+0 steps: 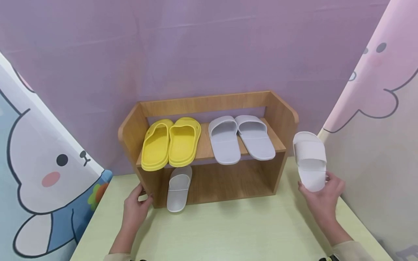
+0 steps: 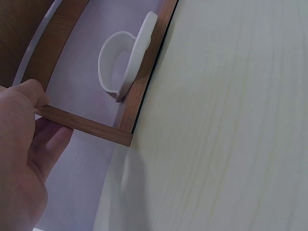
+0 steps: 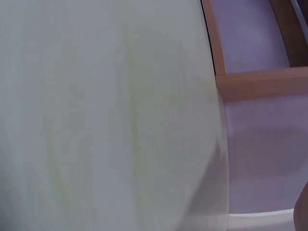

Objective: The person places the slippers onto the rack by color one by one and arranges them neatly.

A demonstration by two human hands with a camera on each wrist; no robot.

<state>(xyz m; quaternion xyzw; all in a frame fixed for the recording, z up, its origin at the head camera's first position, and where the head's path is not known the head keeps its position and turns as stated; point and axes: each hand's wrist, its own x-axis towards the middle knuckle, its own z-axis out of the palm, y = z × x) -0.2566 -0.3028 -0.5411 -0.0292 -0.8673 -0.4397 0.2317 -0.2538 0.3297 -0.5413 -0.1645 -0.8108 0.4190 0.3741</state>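
Note:
In the head view, a white slipper (image 1: 312, 174) is held up to the right of a wooden shoe rack (image 1: 225, 181). My right hand (image 1: 326, 199) grips its near end, with the strap end pointing away. My left hand (image 1: 134, 210) pinches the front edge of the rack's left side panel, thumb on one face and fingers on the other, as the left wrist view also shows. Close to that hand, a single white slipper (image 1: 177, 199) lies on the lower shelf at the left. In the right wrist view only a sliver of the right hand (image 3: 302, 211) shows.
On the upper shelf stand a pair of yellow slippers (image 1: 156, 148) at the left and a pair of light grey slippers (image 1: 228, 145) at the right. The rack rests on a pale table (image 1: 222, 232). Behind it hangs a purple backdrop (image 1: 209, 47), with cartoon-printed panels (image 1: 36, 145) at the sides.

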